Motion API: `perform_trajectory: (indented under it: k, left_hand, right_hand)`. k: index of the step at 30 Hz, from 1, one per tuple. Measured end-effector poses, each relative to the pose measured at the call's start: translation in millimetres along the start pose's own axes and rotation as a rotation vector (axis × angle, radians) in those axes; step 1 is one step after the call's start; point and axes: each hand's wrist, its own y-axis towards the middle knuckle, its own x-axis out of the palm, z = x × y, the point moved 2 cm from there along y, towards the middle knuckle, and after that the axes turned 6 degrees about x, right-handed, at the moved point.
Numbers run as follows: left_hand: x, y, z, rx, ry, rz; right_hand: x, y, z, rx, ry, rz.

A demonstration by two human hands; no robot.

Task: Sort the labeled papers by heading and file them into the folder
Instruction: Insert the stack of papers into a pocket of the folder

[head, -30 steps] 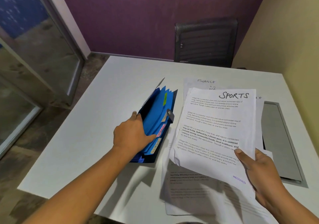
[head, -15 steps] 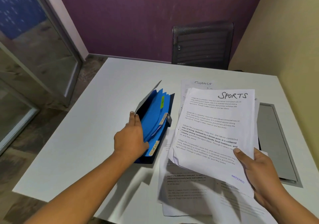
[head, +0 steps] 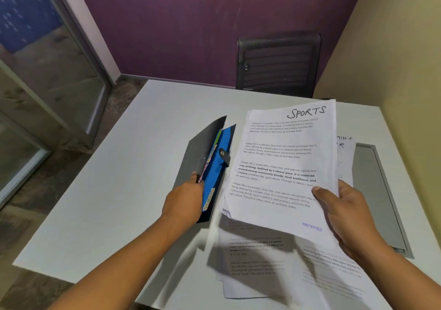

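A sheet headed SPORTS (head: 281,166) is held up above the table; my right hand (head: 348,211) pinches its right edge, thumb on top. Left of it stands the dark expanding folder (head: 202,147) with blue tabbed dividers (head: 219,164). My left hand (head: 185,201) grips the folder's near end, fingers tucked between the dark cover and the dividers, holding a pocket apart. A tab reading SPORTS shows on the nearest blue divider. More printed papers (head: 257,257) lie on the table under the raised sheet.
The white table (head: 114,190) has a grey cable hatch (head: 372,185) at the right. Another sheet (head: 344,147) with handwriting lies behind the raised one. A black mesh chair (head: 278,63) stands at the far side. A yellow wall runs along the right.
My left hand has closed the spread dividers and now holds the folder's cover open at one pocket. The SPORTS sheet has risen and tilted towards the folder.
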Motion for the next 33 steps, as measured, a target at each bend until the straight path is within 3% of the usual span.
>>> perform_trajectory:
  k: [8, 13, 25, 33]
  left_hand:
    - [-3.2, -2.0, 18.8, 0.015, -0.175, 0.061]
    - [-6.7, -1.6, 24.1, 0.048, -0.262, 0.041]
    - [-11.4, -7.7, 37.0, 0.014, -0.359, 0.085]
    - [-10.2, -7.0, 41.1, -0.053, -0.374, 0.133]
  right_hand:
    - [30.5, 7.8, -56.3, -0.267, -0.415, 0.004]
    - [36.8, 12.5, -72.0, -0.298, -0.585, 0.064]
    - [55.3, -2.9, -87.5, -0.444, -0.644, -0.004]
    - [47.9, -19.8, -93.8, -0.488, -0.698, 0.045]
